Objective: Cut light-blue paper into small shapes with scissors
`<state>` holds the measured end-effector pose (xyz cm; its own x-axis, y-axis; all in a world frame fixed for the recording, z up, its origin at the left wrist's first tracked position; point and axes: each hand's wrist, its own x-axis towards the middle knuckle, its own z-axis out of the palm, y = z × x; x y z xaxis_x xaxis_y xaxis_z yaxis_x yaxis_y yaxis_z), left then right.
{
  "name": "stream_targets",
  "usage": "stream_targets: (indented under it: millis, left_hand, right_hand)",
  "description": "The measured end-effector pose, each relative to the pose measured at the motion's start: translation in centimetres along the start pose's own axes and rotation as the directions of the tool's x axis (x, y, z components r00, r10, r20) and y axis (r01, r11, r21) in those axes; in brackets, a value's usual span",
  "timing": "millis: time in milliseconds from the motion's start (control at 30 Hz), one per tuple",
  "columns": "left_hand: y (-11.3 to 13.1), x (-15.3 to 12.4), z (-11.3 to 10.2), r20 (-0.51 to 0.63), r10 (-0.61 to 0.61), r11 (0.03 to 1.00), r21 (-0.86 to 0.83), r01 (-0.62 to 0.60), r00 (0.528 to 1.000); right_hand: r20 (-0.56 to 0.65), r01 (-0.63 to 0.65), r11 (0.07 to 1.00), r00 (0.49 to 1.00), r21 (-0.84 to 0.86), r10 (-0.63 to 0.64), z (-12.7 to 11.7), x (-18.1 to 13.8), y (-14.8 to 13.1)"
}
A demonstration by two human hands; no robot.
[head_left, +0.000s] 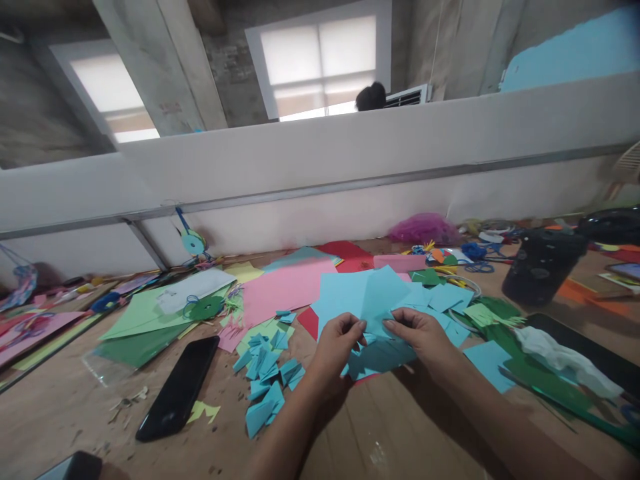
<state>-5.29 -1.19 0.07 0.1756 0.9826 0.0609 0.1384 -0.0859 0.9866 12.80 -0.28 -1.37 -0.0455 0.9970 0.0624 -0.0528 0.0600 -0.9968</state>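
Between my two hands I hold up a light blue sheet of paper (384, 293) with a crease down it. My left hand (340, 337) pinches its lower left edge between thumb and fingers. At the lower right edge, my right hand (417, 328) grips it the same way. More light blue paper (337, 293) lies behind and under the hands. Left of my left hand is a pile of small folded blue paper pieces (265, 363). Several loose blue squares (450, 298) are spread to the right of my right hand.
A black phone (180, 387) lies at the left. Pink paper (283, 290) and green sheets (145, 320) cover the table behind. To the right stand a dark cup (543, 267), a crumpled white tissue (565, 360) and green paper scraps. A white partition (310, 160) borders the back.
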Motion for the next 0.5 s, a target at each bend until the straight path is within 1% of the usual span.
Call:
stream_targets:
  millis: [167,300,400,500]
  left_hand:
    - [0.12,-0.03,-0.07,0.016,-0.011,1.000,-0.006,0.011,1.000]
    - [0.29,0.02,-0.06,0.015,-0.019,1.000,-0.025,0.019,1.000]
    - [0.39,0.02,0.07,-0.010,-0.006,1.000,-0.030,0.006,1.000]
    - [0.50,-0.08,0.27,-0.044,0.013,1.000,-0.027,-0.014,0.999]
  right_hand:
    - [0.027,-0.024,0.999,0.999,0.045,0.022,0.07,-0.13,-0.57]
    - [0.044,-0.038,0.998,0.998,0.047,0.036,0.02,-0.22,-0.78]
    - [0.046,-0.038,0.999,0.998,0.023,0.037,-0.06,-0.27,-0.69]
    - [0.039,-0.039,0.998,0.998,-0.055,0.041,-0.13,-0.25,-0.49]
